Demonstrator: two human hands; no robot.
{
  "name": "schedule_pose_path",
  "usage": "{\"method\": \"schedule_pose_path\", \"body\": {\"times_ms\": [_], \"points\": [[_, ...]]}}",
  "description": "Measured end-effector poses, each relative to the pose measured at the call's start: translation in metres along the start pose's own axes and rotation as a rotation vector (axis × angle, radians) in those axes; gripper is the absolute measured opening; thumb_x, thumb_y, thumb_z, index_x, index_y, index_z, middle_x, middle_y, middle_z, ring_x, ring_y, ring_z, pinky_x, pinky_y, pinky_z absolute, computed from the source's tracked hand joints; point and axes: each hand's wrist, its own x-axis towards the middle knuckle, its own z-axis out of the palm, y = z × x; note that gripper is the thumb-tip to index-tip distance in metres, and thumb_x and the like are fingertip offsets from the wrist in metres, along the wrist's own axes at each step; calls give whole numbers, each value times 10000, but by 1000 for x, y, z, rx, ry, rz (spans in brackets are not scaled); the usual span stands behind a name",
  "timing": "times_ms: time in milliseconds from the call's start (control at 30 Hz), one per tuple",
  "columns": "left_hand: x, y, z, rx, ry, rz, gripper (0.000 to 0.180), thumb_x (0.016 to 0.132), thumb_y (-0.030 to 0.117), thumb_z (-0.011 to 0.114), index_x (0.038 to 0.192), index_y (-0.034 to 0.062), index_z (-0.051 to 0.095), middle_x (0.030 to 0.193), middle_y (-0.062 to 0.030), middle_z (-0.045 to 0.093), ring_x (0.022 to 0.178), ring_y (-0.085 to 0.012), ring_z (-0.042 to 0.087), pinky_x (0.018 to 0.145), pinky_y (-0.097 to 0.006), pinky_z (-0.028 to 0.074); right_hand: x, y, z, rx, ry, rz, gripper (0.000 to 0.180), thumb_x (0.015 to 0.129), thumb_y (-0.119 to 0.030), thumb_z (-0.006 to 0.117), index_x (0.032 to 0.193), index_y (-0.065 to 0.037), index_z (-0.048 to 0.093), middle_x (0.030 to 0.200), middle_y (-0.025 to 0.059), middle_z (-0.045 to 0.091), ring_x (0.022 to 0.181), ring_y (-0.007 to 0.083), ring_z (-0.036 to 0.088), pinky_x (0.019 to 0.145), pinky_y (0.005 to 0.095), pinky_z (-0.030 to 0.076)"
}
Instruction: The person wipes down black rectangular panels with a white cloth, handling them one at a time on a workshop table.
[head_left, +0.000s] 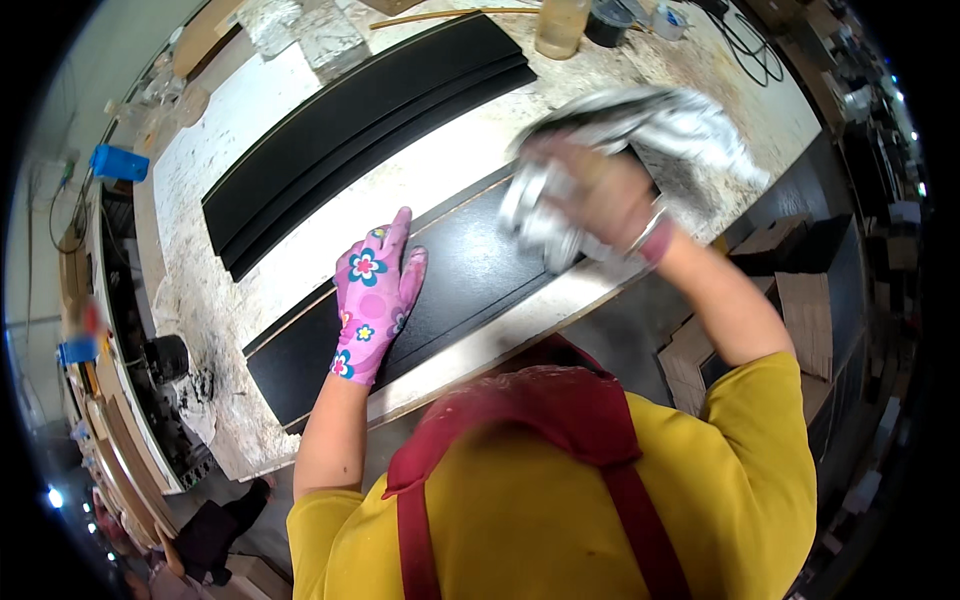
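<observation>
A long black panel (455, 262) lies along the near edge of the worktable. My left hand (372, 290), in a pink flowered glove, rests on the panel's left part with its fingers stretched out. Over the panel's right part my right hand (600, 190) is closed on a white and grey cloth (690, 125). Hand and cloth are smeared by motion, and the cloth trails off to the right. Beyond the panel lies a stack of similar black panels (365, 130), overlapping one another.
The stained worktable (200, 345) spans the view. At its far side stand a jar of yellowish liquid (562, 28), a dark cup (608, 22) and a thin wooden stick (450, 14). A blue container (120, 163) sits at the left; cardboard pieces (803, 325) lie at the right.
</observation>
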Motion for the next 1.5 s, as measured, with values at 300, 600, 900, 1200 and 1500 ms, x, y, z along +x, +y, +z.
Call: {"method": "schedule_pose_path", "body": {"times_ms": [300, 600, 900, 1200, 1500], "points": [[-54, -97, -40, -57, 288, -173, 429, 924, 251, 571, 1307, 63, 526, 1247, -171, 585, 1179, -332, 539, 1028, -426, 401, 8, 99, -125, 199, -227, 693, 428, 931, -268, 563, 1287, -32, 550, 1274, 195, 567, 1138, 277, 577, 946, 389, 458], [-177, -210, -39, -728, 96, -579, 499, 1010, 431, 413, 1281, 44, 575, 1291, -151, 576, 1232, -281, 514, 1077, -366, 356, -15, 39, 29, -22, -133, -3, 590, 845, -101, 648, 1392, -30, 437, 1459, 146, 405, 1371, 289, 348, 1139, 378, 272], [-189, -244, 7, -709, 313, -392, 450, 1030, 340, 388, 1242, -14, 566, 1211, -180, 604, 1153, -289, 558, 1013, -349, 409, 44, -279, 205, 223, -347, -619, 612, 734, -136, 710, 1305, -58, 502, 1387, 217, 444, 1312, 405, 392, 1103, 478, 311], [-182, -230, -39, -548, 304, -276, 336, 1002, 265, 428, 1141, 47, 643, 1088, -178, 656, 1035, -333, 599, 927, -394, 465, 38, -192, 180, 30, -119, -447, 494, 730, -37, 734, 1192, -43, 560, 1235, 134, 566, 1145, 320, 547, 965, 396, 450], [-166, -180, -67, -6, 224, -283, 554, 924, 378, 557, 1393, 102, 453, 1399, -141, 482, 1299, -305, 448, 1087, -392, 356, -52, 264, -45, 63, 99, 665, 502, 934, -205, 556, 1347, 59, 449, 1303, 201, 554, 1184, 278, 538, 1020, 339, 394]]}}
